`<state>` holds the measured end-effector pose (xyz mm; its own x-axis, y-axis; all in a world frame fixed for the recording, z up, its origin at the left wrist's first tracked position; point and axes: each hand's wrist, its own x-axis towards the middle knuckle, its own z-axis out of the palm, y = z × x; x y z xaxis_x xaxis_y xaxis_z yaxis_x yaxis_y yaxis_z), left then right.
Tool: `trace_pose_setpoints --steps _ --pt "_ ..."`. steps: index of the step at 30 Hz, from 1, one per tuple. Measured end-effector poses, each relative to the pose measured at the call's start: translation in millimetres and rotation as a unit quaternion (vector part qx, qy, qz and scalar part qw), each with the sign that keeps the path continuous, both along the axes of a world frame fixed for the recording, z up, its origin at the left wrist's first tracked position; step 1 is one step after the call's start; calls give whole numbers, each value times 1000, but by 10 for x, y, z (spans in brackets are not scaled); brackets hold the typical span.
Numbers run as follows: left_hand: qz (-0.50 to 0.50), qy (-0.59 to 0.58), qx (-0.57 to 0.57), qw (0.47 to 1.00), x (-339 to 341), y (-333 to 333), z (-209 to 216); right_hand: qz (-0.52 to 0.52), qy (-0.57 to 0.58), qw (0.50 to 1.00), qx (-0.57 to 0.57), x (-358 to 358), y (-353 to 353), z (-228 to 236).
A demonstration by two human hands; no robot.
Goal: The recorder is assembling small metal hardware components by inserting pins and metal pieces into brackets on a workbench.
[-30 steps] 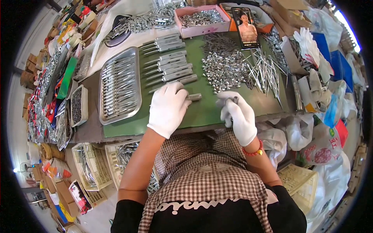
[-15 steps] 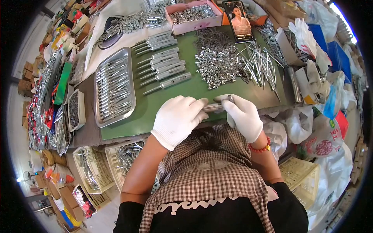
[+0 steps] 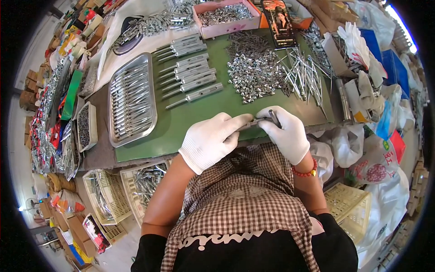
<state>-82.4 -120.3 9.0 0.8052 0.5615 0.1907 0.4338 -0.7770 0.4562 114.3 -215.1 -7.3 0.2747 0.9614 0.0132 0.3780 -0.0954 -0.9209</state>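
Observation:
In a white glove, my left hand is closed on one end of a slim silver metal tube at the bench's near edge. My right hand, also gloved, has its fingers closed at the tube's other end. From that grip a short dark metal rod sticks up; its lower part is hidden. Beyond my hands lie silver tubes with thin pointed shafts in rows. A heap of small shiny metal caps lies farther off, beside long thin metal rods.
A metal tray of similar pieces stands to the left on the green mat. At the back are a pink box of small parts and a propped phone. A cylindrical metal bar lies right. Plastic crates stand below the bench.
The tube has shifted slightly to the right and turned between my hands. My right hand has moved a little right, and the dark rod now stands farther out of its grip.

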Motion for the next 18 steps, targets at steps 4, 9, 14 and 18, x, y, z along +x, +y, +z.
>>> trace_pose_setpoints --steps 4,9,14,18 --pt "6 -26 8 1000 33 -21 -13 -6 40 999 22 -13 4 -26" --pt "38 -31 24 999 60 -43 -54 -12 46 999 20 -25 6 -32" --pt "56 11 57 997 83 -114 -57 -92 -163 979 81 180 81 -88" --pt "70 77 88 991 163 -161 -105 -128 -237 959 91 318 260 -204"
